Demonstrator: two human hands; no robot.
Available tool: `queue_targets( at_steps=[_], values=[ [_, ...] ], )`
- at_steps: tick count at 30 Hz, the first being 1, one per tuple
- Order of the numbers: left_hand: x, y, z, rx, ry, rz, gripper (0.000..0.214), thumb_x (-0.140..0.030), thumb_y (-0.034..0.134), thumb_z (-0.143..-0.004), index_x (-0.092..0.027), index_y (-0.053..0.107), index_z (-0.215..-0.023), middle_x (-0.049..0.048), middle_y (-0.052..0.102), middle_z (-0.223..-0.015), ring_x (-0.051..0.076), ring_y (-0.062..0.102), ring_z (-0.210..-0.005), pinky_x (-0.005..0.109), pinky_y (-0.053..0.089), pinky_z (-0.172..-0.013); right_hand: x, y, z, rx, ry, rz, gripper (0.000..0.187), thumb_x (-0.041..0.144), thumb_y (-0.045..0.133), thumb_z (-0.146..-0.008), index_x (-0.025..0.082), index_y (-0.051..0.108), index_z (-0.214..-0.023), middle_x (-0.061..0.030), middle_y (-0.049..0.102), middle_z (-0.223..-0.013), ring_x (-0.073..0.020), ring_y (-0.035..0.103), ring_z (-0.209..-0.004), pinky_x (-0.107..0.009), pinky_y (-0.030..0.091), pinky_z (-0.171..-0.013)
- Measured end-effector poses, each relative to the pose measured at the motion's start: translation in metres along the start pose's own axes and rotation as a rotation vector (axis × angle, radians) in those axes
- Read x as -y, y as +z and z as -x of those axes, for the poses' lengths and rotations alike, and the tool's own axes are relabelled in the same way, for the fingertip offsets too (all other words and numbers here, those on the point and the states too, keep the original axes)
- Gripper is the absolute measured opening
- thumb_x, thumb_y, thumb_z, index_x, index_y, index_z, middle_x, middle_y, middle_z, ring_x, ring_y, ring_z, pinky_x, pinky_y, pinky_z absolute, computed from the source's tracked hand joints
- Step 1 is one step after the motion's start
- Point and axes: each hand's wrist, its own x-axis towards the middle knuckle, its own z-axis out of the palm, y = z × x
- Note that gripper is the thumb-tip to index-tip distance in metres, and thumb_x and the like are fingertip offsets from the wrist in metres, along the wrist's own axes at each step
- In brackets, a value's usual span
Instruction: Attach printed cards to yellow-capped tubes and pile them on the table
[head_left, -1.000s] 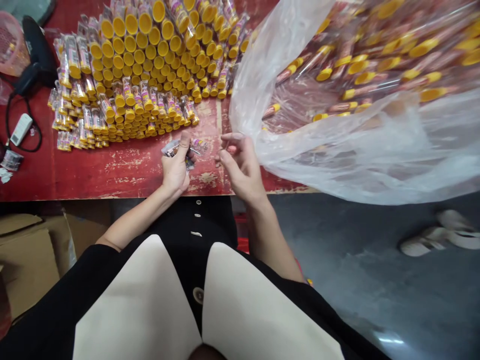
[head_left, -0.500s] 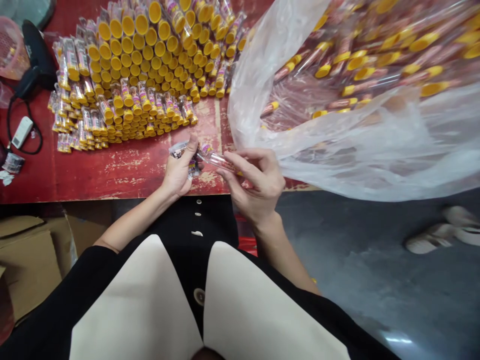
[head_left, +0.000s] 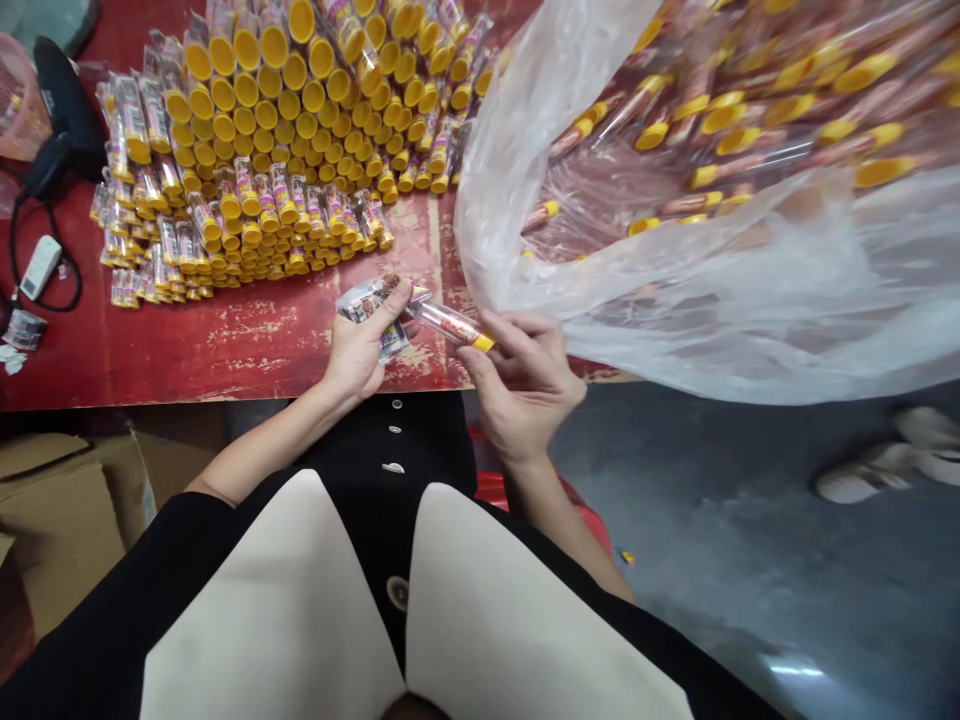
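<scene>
My left hand [head_left: 361,345] is closed on a small bundle of printed plastic sleeves [head_left: 367,303] at the front edge of the red table [head_left: 225,340]. My right hand [head_left: 525,380] pinches the yellow-capped end of a clear tube [head_left: 450,322], which lies tilted with its far end at the sleeves. The two hands are close together, joined by the tube.
A big stack of yellow-capped tubes [head_left: 300,120] fills the table behind my hands. On the right, a large clear plastic bag [head_left: 712,250] holds many more tubes. A black tool with cable [head_left: 52,130] lies far left. Cardboard boxes [head_left: 60,520] stand under the table.
My right hand came back from the bag's edge with a clear tube and brought it to the sleeves in my left hand, which shifted slightly right.
</scene>
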Motion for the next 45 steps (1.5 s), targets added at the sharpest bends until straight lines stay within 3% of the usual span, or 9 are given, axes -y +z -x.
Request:
queue_targets(
  at_steps=[5,10,17,22,29,33,38,42,45],
  values=[
    [0.001,0.003,0.003,0.051,-0.027,0.052,0.025,-0.019,0.083,-0.076,-0.019,0.073,-0.099,-0.0009,0.074,-0.091,0.009,0.070,-0.070,0.019,0.055,-0.061,0.001,-0.004,0.002,-0.030,0.002,0.072,0.034,0.027,0.072,-0.086,0.033,0.074,-0.120,-0.0053,0.065,-0.102,-0.0184,0.068,-0.093,-0.036,0.062,-0.076],
    [0.004,0.005,0.003,0.049,-0.044,0.089,0.022,-0.013,0.082,-0.075,-0.017,0.071,-0.094,-0.0031,0.071,-0.083,0.005,0.065,-0.062,0.017,0.053,-0.058,0.004,-0.009,0.004,0.090,-0.024,0.098,0.035,0.025,0.063,-0.092,0.033,0.071,-0.125,-0.0080,0.068,-0.109,-0.0214,0.069,-0.102,-0.040,0.063,-0.085],
    [0.001,0.003,0.005,0.238,-0.149,0.029,0.023,-0.015,0.086,-0.069,-0.014,0.067,-0.081,-0.0034,0.068,-0.073,0.004,0.060,-0.055,0.017,0.050,-0.055,0.004,-0.012,0.004,0.101,0.028,-0.041,0.031,0.020,0.066,-0.089,0.034,0.075,-0.115,-0.0049,0.070,-0.106,-0.0184,0.070,-0.097,-0.037,0.063,-0.084],
    [0.003,0.001,0.009,0.286,-0.167,-0.036,0.054,-0.015,0.089,-0.065,-0.023,0.070,-0.115,-0.0013,0.072,-0.086,0.007,0.062,-0.057,0.020,0.050,-0.055,0.003,-0.004,-0.001,0.092,0.028,0.066,0.040,0.030,0.064,-0.091,0.032,0.067,-0.131,-0.0083,0.062,-0.116,-0.0199,0.067,-0.103,-0.038,0.063,-0.084],
    [0.007,-0.004,0.009,0.283,-0.028,-0.162,0.068,-0.023,0.089,-0.066,-0.031,0.065,-0.129,0.0004,0.075,-0.106,0.007,0.064,-0.061,0.018,0.052,-0.055,-0.005,0.017,-0.009,-0.070,0.036,0.097,0.022,0.031,0.067,-0.090,0.033,0.079,-0.108,-0.0047,0.063,-0.093,-0.0179,0.065,-0.089,-0.039,0.059,-0.083],
    [0.010,-0.007,-0.015,0.272,0.017,-0.102,0.063,-0.021,0.086,-0.070,-0.030,0.066,-0.129,0.0002,0.075,-0.108,0.009,0.068,-0.069,0.018,0.053,-0.057,-0.029,0.036,-0.016,-0.062,0.153,-0.029,0.022,0.036,0.071,-0.086,0.029,0.080,-0.105,-0.0042,0.064,-0.094,-0.0160,0.065,-0.087,-0.034,0.059,-0.077],
    [0.010,-0.013,-0.053,0.083,-0.028,-0.011,0.053,-0.020,0.078,-0.082,-0.025,0.062,-0.132,0.0057,0.076,-0.111,0.015,0.076,-0.082,0.019,0.054,-0.062,-0.098,0.090,-0.054,-0.040,0.366,-0.202,0.027,0.035,0.066,-0.088,0.024,0.078,-0.109,-0.0054,0.068,-0.103,-0.0144,0.066,-0.088,-0.030,0.060,-0.076],
    [0.007,-0.025,-0.058,0.012,-0.062,0.034,0.043,-0.016,0.073,-0.085,-0.020,0.063,-0.127,0.0058,0.077,-0.098,0.015,0.076,-0.076,0.019,0.053,-0.062,-0.135,0.131,-0.086,-0.038,0.295,-0.046,0.024,0.018,0.063,-0.086,0.020,0.077,-0.105,-0.0060,0.068,-0.099,-0.0150,0.065,-0.096,-0.034,0.057,-0.092],
    [0.004,-0.035,-0.052,-0.007,-0.083,0.096,0.035,-0.012,0.066,-0.090,-0.017,0.061,-0.124,0.0063,0.078,-0.093,0.015,0.077,-0.081,0.023,0.058,-0.072,-0.132,0.124,-0.091,0.185,0.175,0.011,0.035,0.012,0.061,-0.085,0.021,0.072,-0.117,-0.0066,0.067,-0.108,-0.0148,0.065,-0.097,-0.033,0.057,-0.091]
  ],
)
